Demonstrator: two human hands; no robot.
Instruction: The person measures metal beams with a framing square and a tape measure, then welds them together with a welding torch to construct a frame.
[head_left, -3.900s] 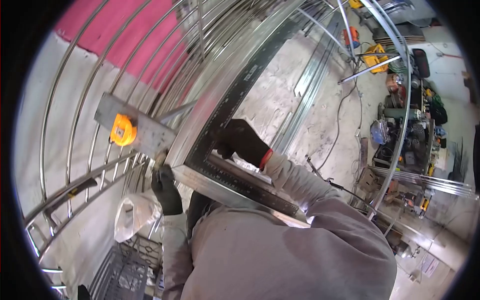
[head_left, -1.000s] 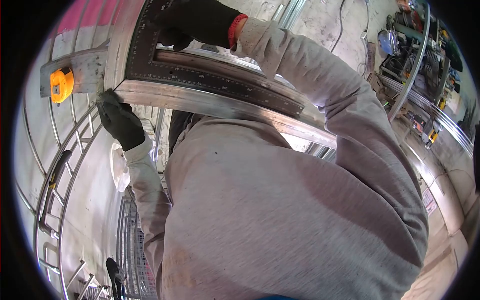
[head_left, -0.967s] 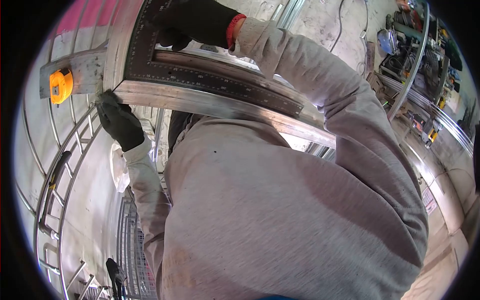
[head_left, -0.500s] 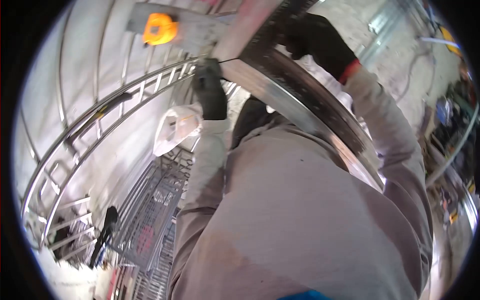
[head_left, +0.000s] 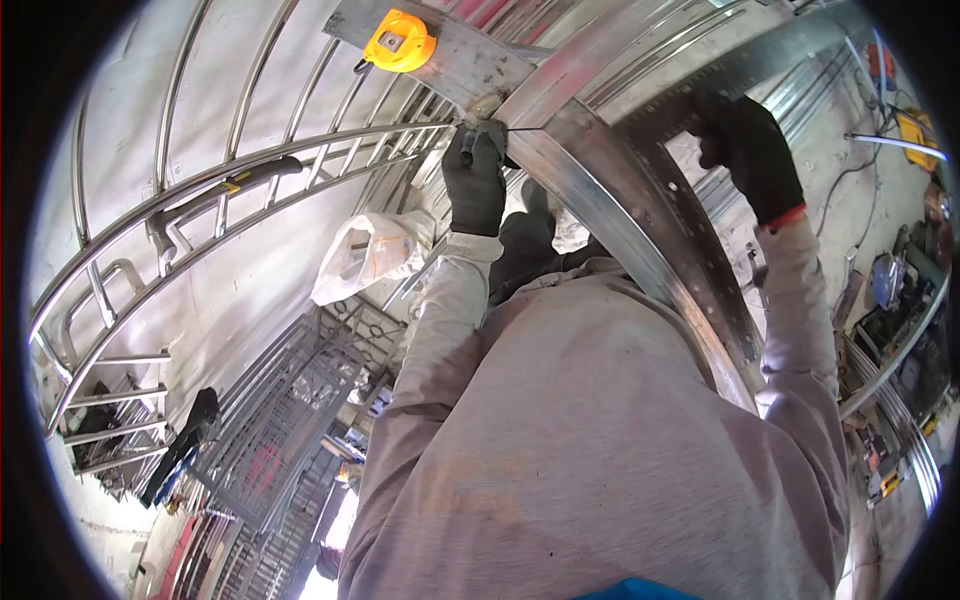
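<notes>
My left hand (head_left: 475,180), in a dark glove, is closed at the corner where metal tubes meet, its fingers partly hidden behind the metal. A shiny square metal tube (head_left: 620,225) runs from that corner down to the right, beside my body. Along it lies one leg of a dark steel framing square (head_left: 695,235) with ruler marks; its other leg reaches to the upper right. My right hand (head_left: 748,155), gloved with a red cuff, has its fingers curled on this upper leg. A yellow tape measure (head_left: 399,42) rests on a flat metal plate (head_left: 475,65) above my left hand.
A hammer (head_left: 215,195) lies across the curved barred rail (head_left: 130,245) at left. Below are a white sack (head_left: 370,255) and a grey metal grille (head_left: 285,405). Cables, tools and a yellow-cased item (head_left: 917,137) lie on the floor at right.
The framing square and my right hand have shifted right, away from the tube corner. My left hand stays at the corner. The camera view has moved, so the scene sits differently.
</notes>
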